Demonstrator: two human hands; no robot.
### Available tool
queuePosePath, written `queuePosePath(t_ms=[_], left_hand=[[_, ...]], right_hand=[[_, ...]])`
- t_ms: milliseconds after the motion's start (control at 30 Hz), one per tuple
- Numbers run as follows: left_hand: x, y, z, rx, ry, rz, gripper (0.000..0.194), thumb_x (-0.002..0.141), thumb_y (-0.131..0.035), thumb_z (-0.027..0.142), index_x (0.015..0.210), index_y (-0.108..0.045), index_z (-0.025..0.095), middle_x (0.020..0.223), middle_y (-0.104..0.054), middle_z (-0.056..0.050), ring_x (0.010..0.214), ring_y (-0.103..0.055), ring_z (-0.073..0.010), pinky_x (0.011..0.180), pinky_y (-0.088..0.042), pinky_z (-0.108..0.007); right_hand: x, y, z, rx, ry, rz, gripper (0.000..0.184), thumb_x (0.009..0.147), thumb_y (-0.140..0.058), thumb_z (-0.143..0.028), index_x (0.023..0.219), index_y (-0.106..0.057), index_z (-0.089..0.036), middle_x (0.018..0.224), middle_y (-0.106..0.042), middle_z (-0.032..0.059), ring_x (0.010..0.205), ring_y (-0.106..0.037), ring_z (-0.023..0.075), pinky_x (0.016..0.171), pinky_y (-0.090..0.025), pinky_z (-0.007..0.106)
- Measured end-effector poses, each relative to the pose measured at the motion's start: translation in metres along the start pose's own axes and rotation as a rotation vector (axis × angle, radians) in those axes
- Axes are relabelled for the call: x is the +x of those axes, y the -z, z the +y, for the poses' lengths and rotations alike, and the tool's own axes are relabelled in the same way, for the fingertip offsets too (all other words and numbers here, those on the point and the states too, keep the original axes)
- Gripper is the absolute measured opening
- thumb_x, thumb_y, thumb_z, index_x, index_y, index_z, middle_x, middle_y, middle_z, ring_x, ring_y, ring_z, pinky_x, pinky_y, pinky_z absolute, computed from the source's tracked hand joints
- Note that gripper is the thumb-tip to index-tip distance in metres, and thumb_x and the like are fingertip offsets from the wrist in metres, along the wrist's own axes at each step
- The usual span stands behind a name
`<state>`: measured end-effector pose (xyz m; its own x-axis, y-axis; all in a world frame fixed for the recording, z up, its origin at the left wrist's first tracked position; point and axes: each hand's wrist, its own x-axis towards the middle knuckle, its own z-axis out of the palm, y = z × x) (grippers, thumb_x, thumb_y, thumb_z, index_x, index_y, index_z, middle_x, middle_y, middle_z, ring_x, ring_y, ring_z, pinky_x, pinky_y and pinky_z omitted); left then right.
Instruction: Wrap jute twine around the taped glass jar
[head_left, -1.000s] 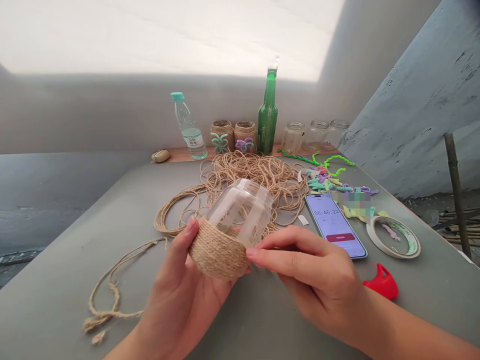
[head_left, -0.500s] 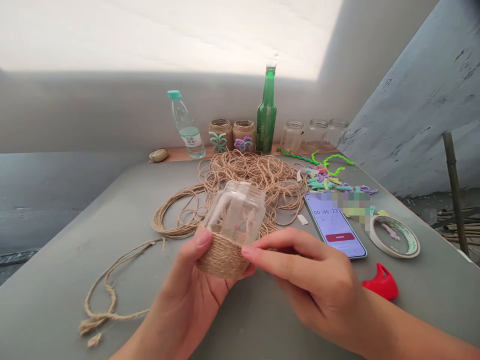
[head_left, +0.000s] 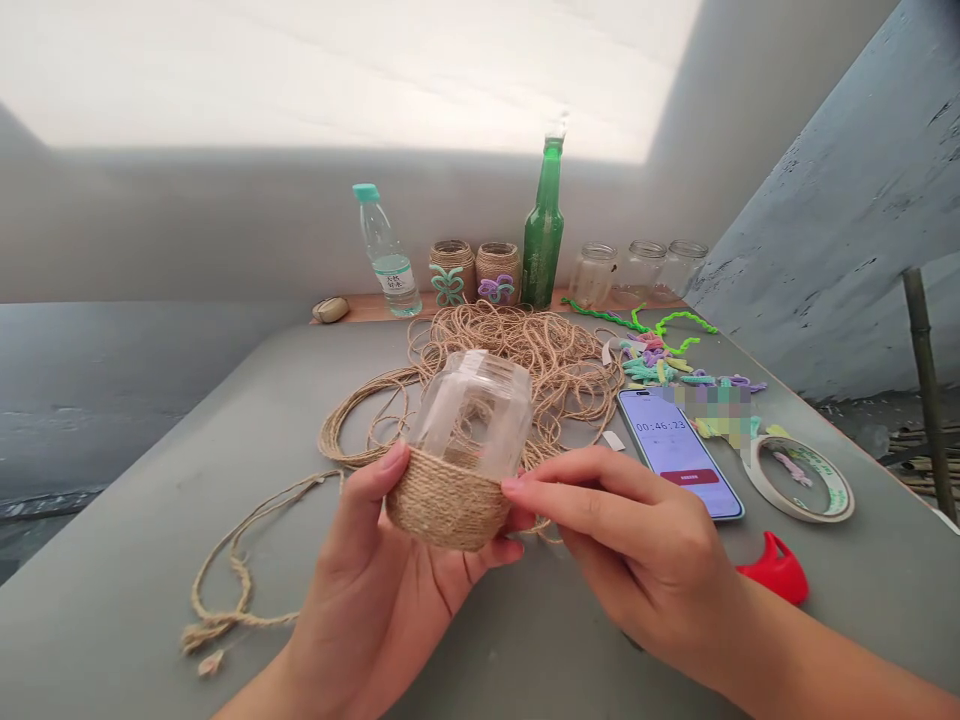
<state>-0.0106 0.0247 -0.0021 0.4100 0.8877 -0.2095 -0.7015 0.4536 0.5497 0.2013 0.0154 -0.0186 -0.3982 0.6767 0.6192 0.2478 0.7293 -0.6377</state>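
A clear glass jar, tilted with its mouth away from me, rests in my left hand. Rows of jute twine wrap its lower part, while the upper glass is bare apart from a pale strip down one side. The left thumb presses the top row and the fingers curl under the base. My right hand pinches the twine between thumb and forefinger at the jar's right side. Behind the jar lies a tangled heap of jute twine, with a coil at its left.
At the back stand a water bottle, two twine-wrapped jars, a green bottle and three bare jars. To the right are a phone, a tape roll, a red plastic piece and coloured fuzzy stems.
The jar has turned and tilted slightly in my left hand. My right hand's pinch has shifted a little right along the twine. The whole view has moved slightly.
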Motion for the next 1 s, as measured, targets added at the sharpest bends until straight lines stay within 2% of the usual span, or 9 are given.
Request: queuePosePath(t_ms=[100,233,333,433,567,667,867,1000], left_hand=[[0.0,0.003,-0.002,0.016,0.017,0.015,0.039,0.102,-0.058,0.046,0.117,-0.08,0.017,0.106,-0.085,-0.012,0.087,-0.077,-0.0252,0.075,-0.069,-0.038],[0.003,0.006,-0.002,0.071,-0.057,0.063,0.036,0.103,-0.058,0.044,0.12,-0.079,0.021,0.112,-0.084,-0.009,0.089,-0.075,-0.025,0.075,-0.069,-0.036],[0.003,0.007,-0.001,0.124,-0.056,0.084,0.036,0.1,-0.063,0.047,0.123,-0.078,0.023,0.116,-0.083,-0.008,0.094,-0.075,-0.025,0.074,-0.067,-0.03],[0.002,0.01,-0.004,0.24,-0.07,0.062,0.039,0.092,-0.075,0.055,0.118,-0.08,0.027,0.109,-0.083,-0.005,0.097,-0.073,-0.0243,0.076,-0.067,-0.028],[0.0,0.013,-0.008,0.378,-0.072,0.065,0.024,0.093,-0.076,0.046,0.106,-0.082,0.027,0.104,-0.083,-0.002,0.084,-0.07,-0.0196,0.074,-0.068,-0.028],[0.0,0.011,-0.008,0.343,-0.074,0.082,0.023,0.094,-0.073,0.044,0.107,-0.082,0.026,0.105,-0.083,-0.003,0.08,-0.07,-0.0192,0.068,-0.069,-0.029],[0.002,0.008,-0.004,0.217,-0.072,0.072,0.029,0.099,-0.066,0.041,0.114,-0.08,0.02,0.105,-0.083,-0.01,0.087,-0.074,-0.0234,0.071,-0.069,-0.032],[0.001,0.009,-0.001,0.157,-0.06,0.07,0.036,0.1,-0.062,0.042,0.12,-0.079,0.018,0.1,-0.082,-0.011,0.083,-0.077,-0.0248,0.069,-0.069,-0.033]], right_hand=[[0.001,-0.001,-0.001,0.005,0.012,0.018,0.043,0.102,-0.057,0.002,0.14,-0.071,-0.011,0.122,-0.07,0.0116,0.111,-0.072,0.0137,0.1,-0.059,0.02],[0.0,-0.002,-0.001,0.016,0.031,0.021,0.041,0.101,-0.057,0.002,0.139,-0.071,-0.009,0.12,-0.069,0.0112,0.109,-0.072,0.0131,0.097,-0.06,0.019],[-0.001,-0.003,-0.001,0.019,0.025,0.018,0.043,0.101,-0.057,0.003,0.141,-0.07,-0.009,0.122,-0.068,0.0112,0.11,-0.071,0.0125,0.099,-0.059,0.019],[0.0,-0.004,-0.002,0.035,0.019,0.012,0.043,0.101,-0.056,0.004,0.14,-0.07,-0.007,0.121,-0.068,0.0122,0.109,-0.07,0.0126,0.098,-0.059,0.02],[0.002,-0.004,-0.005,0.036,0.033,0.008,0.04,0.102,-0.055,0.003,0.138,-0.071,-0.004,0.117,-0.069,0.0125,0.104,-0.069,0.012,0.096,-0.06,0.02],[0.001,-0.003,-0.005,0.022,0.034,0.007,0.04,0.103,-0.056,0.002,0.14,-0.069,-0.006,0.118,-0.07,0.0123,0.107,-0.07,0.0121,0.099,-0.059,0.02],[0.0,-0.002,-0.003,-0.009,0.014,0.006,0.043,0.102,-0.057,0.001,0.142,-0.069,-0.009,0.123,-0.07,0.0129,0.112,-0.07,0.0142,0.098,-0.06,0.022],[0.001,-0.002,-0.002,-0.025,-0.003,0.009,0.043,0.102,-0.056,0.002,0.141,-0.07,-0.009,0.122,-0.071,0.0123,0.113,-0.07,0.0134,0.099,-0.059,0.02]])
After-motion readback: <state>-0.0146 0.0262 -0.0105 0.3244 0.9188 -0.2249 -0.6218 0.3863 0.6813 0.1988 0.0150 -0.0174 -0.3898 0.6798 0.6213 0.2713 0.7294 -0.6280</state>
